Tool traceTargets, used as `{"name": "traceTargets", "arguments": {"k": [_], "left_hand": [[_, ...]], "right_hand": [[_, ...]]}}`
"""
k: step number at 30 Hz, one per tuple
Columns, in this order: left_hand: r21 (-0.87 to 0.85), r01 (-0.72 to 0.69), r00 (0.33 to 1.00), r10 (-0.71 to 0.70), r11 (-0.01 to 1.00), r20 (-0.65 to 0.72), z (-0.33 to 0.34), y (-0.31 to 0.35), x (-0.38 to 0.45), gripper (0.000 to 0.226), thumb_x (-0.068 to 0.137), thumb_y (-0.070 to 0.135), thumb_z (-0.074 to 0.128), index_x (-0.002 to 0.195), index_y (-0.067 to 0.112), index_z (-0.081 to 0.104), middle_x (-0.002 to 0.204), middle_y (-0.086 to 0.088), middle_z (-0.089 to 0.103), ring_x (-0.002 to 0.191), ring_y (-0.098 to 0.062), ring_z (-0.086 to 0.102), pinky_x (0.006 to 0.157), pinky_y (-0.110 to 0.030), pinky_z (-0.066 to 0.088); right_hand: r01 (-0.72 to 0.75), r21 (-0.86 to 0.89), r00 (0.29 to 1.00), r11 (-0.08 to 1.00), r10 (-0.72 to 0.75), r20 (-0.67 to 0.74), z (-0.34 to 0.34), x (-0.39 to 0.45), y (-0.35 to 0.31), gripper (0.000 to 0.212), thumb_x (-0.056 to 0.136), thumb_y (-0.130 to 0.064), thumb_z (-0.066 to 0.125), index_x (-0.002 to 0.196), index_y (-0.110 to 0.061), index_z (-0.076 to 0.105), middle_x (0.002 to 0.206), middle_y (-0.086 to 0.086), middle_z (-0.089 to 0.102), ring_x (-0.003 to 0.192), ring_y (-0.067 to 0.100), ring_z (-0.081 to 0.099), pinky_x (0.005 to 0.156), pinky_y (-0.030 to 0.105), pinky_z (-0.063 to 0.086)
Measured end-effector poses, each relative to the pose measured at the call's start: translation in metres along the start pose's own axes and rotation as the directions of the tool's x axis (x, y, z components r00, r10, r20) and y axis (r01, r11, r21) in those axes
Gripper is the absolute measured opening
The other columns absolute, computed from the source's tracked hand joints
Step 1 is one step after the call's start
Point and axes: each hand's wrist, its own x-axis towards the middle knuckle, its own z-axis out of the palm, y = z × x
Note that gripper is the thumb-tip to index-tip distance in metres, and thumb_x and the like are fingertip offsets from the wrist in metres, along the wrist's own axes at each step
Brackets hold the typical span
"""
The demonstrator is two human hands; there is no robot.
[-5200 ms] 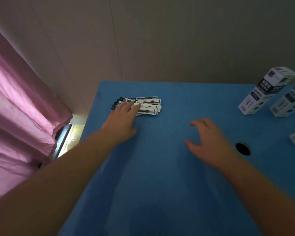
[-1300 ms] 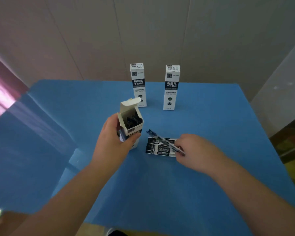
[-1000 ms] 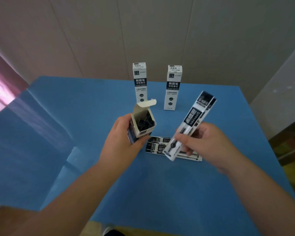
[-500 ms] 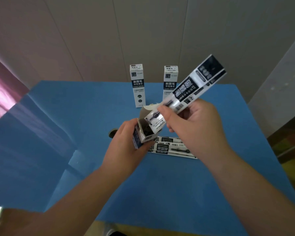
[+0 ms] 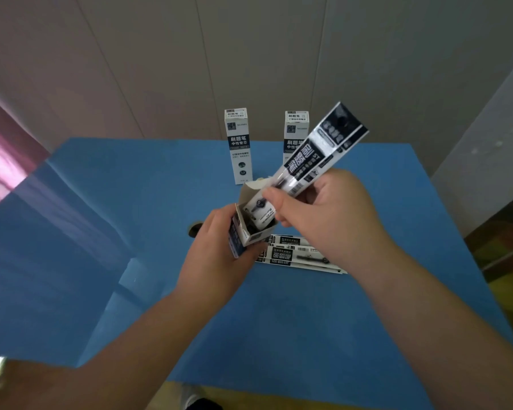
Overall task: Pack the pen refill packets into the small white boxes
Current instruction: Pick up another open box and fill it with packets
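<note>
Fingers of my right hand pinch a pen refill packet near its lower end, which already sits inside the mouth of the open white box, while the upper end slants up and to the right. My left hand curls round that box and holds it tilted above the blue table. More dark packets show inside it, so I judge this to be mid-insertion. Next I would bring the packet into line with the box and slide it down without crumpling. Spare packets lie flat just behind, and two closed boxes stand upright farther back.
</note>
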Motion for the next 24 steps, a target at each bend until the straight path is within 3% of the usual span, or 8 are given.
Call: {"name": "traceTargets", "arguments": {"k": [4, 8, 12, 16, 20, 24], "left_hand": [[0.004, -0.002, 1.0, 0.002, 1.0, -0.006, 0.001, 0.0, -0.001, 0.053, 0.077, 0.045, 0.073, 0.122, 0.05, 0.046, 0.12, 0.031, 0.051, 0.109, 0.013, 0.052, 0.078, -0.006, 0.04], [-0.014, 0.02, 1.0, -0.02, 1.0, -0.015, 0.002, -0.001, 0.0, 0.057, 0.08, 0.039, 0.079, 0.126, 0.05, 0.047, 0.12, 0.03, 0.053, 0.113, 0.01, 0.053, 0.083, -0.009, 0.04], [-0.02, 0.024, 0.999, -0.024, 1.0, -0.022, 0.002, -0.002, 0.001, 0.058, 0.078, 0.045, 0.075, 0.127, 0.052, 0.045, 0.12, 0.032, 0.053, 0.111, 0.015, 0.051, 0.08, -0.005, 0.04], [-0.022, 0.032, 0.999, -0.032, 0.999, -0.031, 0.004, -0.005, 0.0, 0.057, 0.08, 0.041, 0.078, 0.127, 0.048, 0.047, 0.12, 0.028, 0.055, 0.113, 0.008, 0.053, 0.082, -0.012, 0.041], [-0.019, 0.03, 0.999, -0.031, 0.999, -0.038, 0.003, -0.003, 0.0, 0.055, 0.077, 0.048, 0.073, 0.125, 0.05, 0.046, 0.119, 0.029, 0.054, 0.112, 0.009, 0.053, 0.081, -0.01, 0.04], [-0.022, 0.023, 0.999, -0.024, 0.999, -0.038, 0.003, -0.002, -0.002, 0.056, 0.077, 0.049, 0.071, 0.127, 0.048, 0.046, 0.118, 0.025, 0.056, 0.112, 0.007, 0.053, 0.083, -0.01, 0.04]], "right_hand": [[0.012, -0.089, 0.999, 0.996, -0.009, 0.036, 0.012, 0.001, 0.001, 0.018, 0.086, -0.042, 0.075, 0.077, -0.026, 0.073, 0.07, -0.018, 0.072, 0.061, -0.001, 0.067, 0.051, 0.017, 0.052], [0.041, -0.118, 0.996, 0.992, -0.031, 0.087, 0.013, 0.003, 0.004, 0.024, 0.084, -0.053, 0.071, 0.093, -0.031, 0.072, 0.081, -0.015, 0.072, 0.075, 0.0, 0.067, 0.064, 0.026, 0.058], [0.054, 0.0, 0.997, 0.999, -0.054, 0.059, 0.008, 0.002, 0.006, 0.015, 0.088, -0.046, 0.071, 0.096, -0.033, 0.072, 0.084, -0.022, 0.07, 0.08, -0.007, 0.065, 0.062, 0.006, 0.047], [0.059, -0.114, 0.992, 0.992, -0.045, 0.119, 0.017, 0.0, 0.003, 0.011, 0.087, -0.04, 0.074, 0.097, -0.036, 0.074, 0.087, -0.018, 0.071, 0.082, -0.008, 0.064, 0.063, 0.007, 0.048], [-0.021, -0.036, 0.997, 0.999, 0.024, 0.071, 0.012, 0.0, 0.0, 0.01, 0.083, -0.042, 0.077, 0.089, -0.035, 0.073, 0.081, -0.017, 0.072, 0.076, -0.008, 0.065, 0.056, 0.005, 0.046], [-0.007, -0.031, 1.0, 0.999, 0.006, -0.01, -0.001, -0.001, -0.007, 0.015, 0.084, -0.038, 0.078, 0.084, -0.024, 0.074, 0.069, -0.013, 0.069, 0.063, -0.004, 0.065, 0.051, 0.009, 0.046]]}}
